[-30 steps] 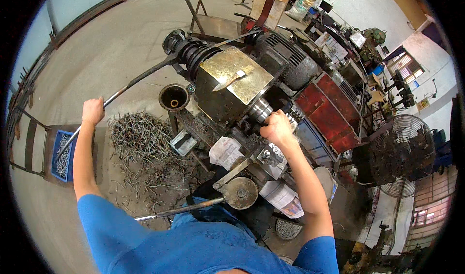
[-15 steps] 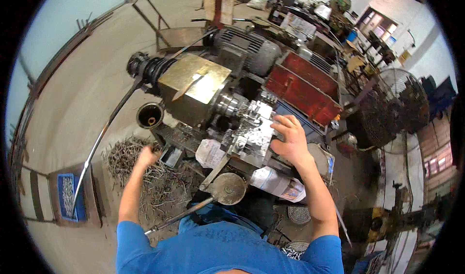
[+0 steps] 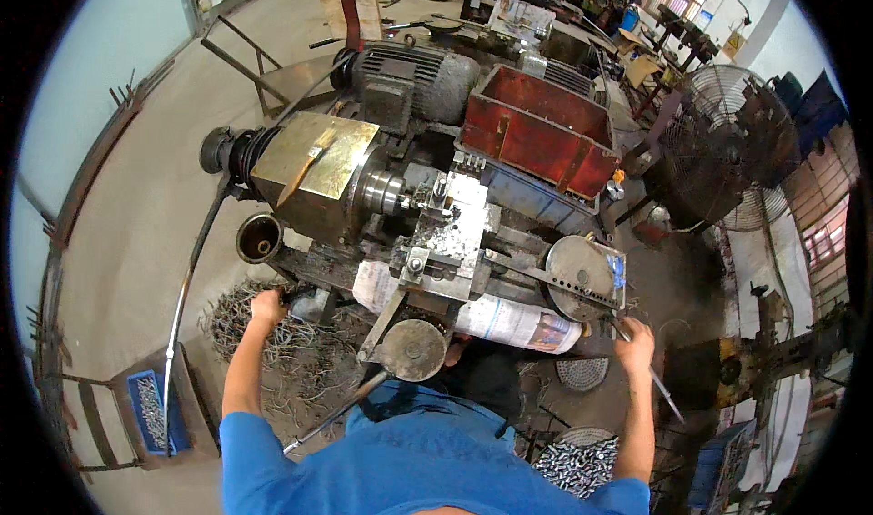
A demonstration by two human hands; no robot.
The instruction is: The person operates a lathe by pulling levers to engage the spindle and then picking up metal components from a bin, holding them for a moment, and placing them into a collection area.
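A small metal lathe stands in front of me, with a chuck [image 3: 380,192] and a greasy tool slide [image 3: 452,228]. My right hand [image 3: 634,345] is closed around a metal lever [image 3: 668,397], whose upper end is by a round disc [image 3: 579,277] at the lathe's right. Low on the left, my left hand [image 3: 266,307] is closed beside a grey metal part [image 3: 312,306] of the machine. What its fingers hold, if anything, is hidden. A heap of metal shavings [image 3: 264,333] lies under that hand. A wooden-handled brush [image 3: 305,169] rests on the brass-coloured headstock cover [image 3: 341,151].
Behind the lathe are a motor [image 3: 414,83] and a red metal bin [image 3: 536,137]. A large fan [image 3: 727,151] stands right. Small metal parts fill a basket [image 3: 577,465] near my right arm and a blue tray [image 3: 136,388] at left. A long rod [image 3: 186,287] slopes down on the left.
My right hand has left the tool slide, moved right and down, and closed on the lever. My left hand stays low near the shavings. The view has shifted.
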